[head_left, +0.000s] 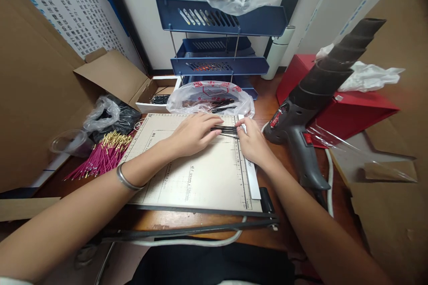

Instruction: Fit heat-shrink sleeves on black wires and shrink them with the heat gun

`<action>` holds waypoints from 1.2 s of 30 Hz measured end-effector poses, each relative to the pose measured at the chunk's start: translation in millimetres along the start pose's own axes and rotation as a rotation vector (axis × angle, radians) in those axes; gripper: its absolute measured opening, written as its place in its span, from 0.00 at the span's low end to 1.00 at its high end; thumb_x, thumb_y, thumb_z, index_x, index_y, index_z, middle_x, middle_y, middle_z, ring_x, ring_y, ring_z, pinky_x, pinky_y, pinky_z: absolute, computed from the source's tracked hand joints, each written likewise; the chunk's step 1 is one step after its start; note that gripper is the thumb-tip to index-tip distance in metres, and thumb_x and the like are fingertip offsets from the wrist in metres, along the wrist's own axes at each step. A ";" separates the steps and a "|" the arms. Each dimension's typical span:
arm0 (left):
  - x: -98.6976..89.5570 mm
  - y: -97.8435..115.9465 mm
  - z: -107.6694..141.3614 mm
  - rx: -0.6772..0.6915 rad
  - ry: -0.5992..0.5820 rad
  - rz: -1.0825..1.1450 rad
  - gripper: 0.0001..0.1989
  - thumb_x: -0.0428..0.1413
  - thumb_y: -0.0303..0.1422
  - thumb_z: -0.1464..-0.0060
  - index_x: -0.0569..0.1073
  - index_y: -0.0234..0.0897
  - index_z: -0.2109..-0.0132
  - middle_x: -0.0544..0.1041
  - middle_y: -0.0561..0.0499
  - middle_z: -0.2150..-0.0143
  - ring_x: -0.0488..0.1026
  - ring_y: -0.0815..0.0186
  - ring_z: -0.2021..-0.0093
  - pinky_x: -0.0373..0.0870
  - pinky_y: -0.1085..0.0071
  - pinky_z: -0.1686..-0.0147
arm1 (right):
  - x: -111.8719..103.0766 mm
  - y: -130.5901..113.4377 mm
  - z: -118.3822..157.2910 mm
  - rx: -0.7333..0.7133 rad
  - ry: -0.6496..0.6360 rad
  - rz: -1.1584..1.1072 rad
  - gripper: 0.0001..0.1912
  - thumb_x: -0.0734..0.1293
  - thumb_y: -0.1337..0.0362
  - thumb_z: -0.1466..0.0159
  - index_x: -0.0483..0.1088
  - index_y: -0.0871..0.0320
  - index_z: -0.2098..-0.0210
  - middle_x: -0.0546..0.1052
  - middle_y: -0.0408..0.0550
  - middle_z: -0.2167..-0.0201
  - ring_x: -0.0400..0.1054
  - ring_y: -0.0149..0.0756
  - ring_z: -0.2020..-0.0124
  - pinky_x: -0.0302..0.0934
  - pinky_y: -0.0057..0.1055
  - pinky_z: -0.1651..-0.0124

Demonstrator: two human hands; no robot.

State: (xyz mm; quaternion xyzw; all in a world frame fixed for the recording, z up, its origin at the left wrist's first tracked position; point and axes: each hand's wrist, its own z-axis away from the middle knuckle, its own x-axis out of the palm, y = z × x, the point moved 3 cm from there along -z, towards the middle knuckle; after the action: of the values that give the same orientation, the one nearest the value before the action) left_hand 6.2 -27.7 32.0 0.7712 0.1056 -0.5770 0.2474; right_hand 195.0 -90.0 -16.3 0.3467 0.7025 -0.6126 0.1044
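Note:
A small bundle of thin black wires lies across the far right part of a cream paper cutter board printed with size lines and rulers. My left hand is closed on the left part of the bundle, resting on the board. At the other end, my right hand pinches the wire tips beside the white strip along the board's right edge. The fingers partly hide both ends of the wires. The cutter's long dark arm lies along the near side.
Purple wires with gold ends are heaped left of the board. Behind it are a plastic bag holding dark wires, an open carton and a blue rack. A heat gun and red box stand right.

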 end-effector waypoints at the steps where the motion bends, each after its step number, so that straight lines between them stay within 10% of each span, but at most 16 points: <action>1: -1.3 -1.1 -8.2 -0.009 0.020 0.019 0.21 0.47 0.40 0.29 0.77 0.34 0.41 0.77 0.40 0.39 0.72 0.54 0.39 0.65 0.56 0.37 | -0.3 0.2 0.3 -0.003 -0.004 -0.002 0.08 0.56 0.61 0.32 0.66 0.52 0.58 0.73 0.55 0.49 0.68 0.49 0.45 0.62 0.50 0.39; 14: 5.0 -16.5 -73.7 -0.083 -0.209 0.213 0.09 0.59 0.31 0.43 0.84 0.36 0.60 0.84 0.50 0.65 0.77 0.65 0.65 0.64 0.71 0.63 | -0.1 2.7 0.6 0.021 0.011 -0.031 0.12 0.55 0.60 0.31 0.67 0.52 0.54 0.74 0.57 0.47 0.68 0.49 0.43 0.61 0.50 0.37; 36: -10.9 -35.0 -80.4 -0.146 -0.290 0.158 0.08 0.59 0.32 0.47 0.83 0.36 0.65 0.84 0.50 0.67 0.76 0.65 0.66 0.65 0.73 0.64 | 21.3 37.1 -62.1 0.172 -0.027 -0.676 0.35 0.73 0.64 0.56 0.65 0.50 0.48 0.75 0.55 0.40 0.69 0.49 0.37 0.65 0.53 0.35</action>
State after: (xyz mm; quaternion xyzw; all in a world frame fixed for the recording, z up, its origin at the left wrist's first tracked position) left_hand 54.4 44.1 50.2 0.6657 0.0495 -0.6518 0.3599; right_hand 219.4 -24.0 -43.6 0.0940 0.7219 -0.6741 -0.1247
